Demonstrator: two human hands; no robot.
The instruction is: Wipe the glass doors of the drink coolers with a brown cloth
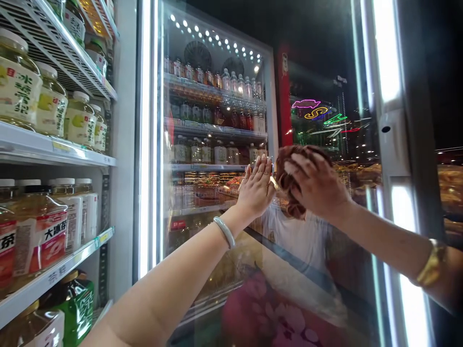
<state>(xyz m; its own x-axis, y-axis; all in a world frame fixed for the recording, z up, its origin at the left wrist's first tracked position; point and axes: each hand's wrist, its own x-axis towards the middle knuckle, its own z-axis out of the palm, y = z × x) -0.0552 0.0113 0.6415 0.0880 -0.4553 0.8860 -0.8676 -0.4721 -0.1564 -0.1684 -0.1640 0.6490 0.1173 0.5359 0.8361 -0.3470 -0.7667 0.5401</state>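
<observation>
The left hand is open, its fingers straight and close together, the palm laid toward the glass door. A pale bangle circles that wrist.

Just beside it, the right hand has its fingers bent over a bunched brown cloth, gripping it against the glass. Part of the cloth hangs below the palm. A wide gold bracelet sits on the right forearm.

Bright light strips run up both sides of the door, a left strip and a right strip. A pale fitting with a dark oval sits on the right edge. Rows of bottles, a lit cabinet and coloured neon lines show in the glass; whether each is reflected or behind it is hard to tell.

On the left, a white shelf bears pale yellow bottles. Below stand red-labelled bottles, and lower still a green-labelled bottle.
</observation>
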